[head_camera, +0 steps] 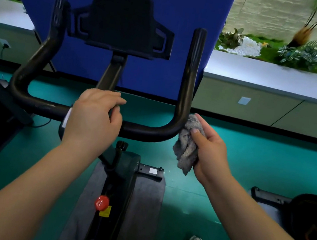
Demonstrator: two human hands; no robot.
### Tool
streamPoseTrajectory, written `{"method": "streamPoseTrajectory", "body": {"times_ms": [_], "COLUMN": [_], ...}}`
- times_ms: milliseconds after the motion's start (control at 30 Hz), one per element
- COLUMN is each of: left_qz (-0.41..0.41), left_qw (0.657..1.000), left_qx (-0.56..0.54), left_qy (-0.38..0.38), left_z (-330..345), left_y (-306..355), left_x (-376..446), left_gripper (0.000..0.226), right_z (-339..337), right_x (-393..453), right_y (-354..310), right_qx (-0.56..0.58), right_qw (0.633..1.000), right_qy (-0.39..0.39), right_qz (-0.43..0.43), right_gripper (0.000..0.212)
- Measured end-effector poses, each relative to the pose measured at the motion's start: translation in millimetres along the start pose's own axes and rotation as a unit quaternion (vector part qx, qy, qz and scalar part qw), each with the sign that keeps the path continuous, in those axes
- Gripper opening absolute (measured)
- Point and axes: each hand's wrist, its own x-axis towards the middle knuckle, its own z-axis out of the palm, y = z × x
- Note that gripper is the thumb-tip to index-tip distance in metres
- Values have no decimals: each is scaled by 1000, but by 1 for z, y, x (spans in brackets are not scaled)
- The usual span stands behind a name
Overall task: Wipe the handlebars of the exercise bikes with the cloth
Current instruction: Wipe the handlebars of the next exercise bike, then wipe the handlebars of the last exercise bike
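1. The right hand [209, 147] holds the bunched grey cloth [187, 144] against the handlebar [143, 132] at its right bend.
2. The left hand [94, 119] grips the crossbar's middle; brace there.
3. Best to wrap the cloth round the tube, then draw it up the far upright.
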Motion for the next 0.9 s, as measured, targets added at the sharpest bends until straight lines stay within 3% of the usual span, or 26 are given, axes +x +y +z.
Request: {"method": "streamPoseTrajectory", "body": {"times_ms": [300,433,767,900], "left_qz": [116,166,83,52], "left_qw": [993,986,972,966], "left_qx": [-36,-3,121,130], "left_qy": [11,-15,-183,-218], "left_z": [58,107,221,247], "left_y": [120,169,214,216], "left_x": [1,4,24,41], "left_gripper": [30,33,39,43], "right_z": [-94,-145,-228,-239], "right_x": [51,86,151,179], "right_y": [-29,-53,-105,-116], "right_qx": [-136,-157,-179,-213], "right_qw": [990,987,979,971], "right_qy": [-24,-40,-81,-99], "right_qz": [0,17,51,33], "right_gripper": [30,27,18,18]}}
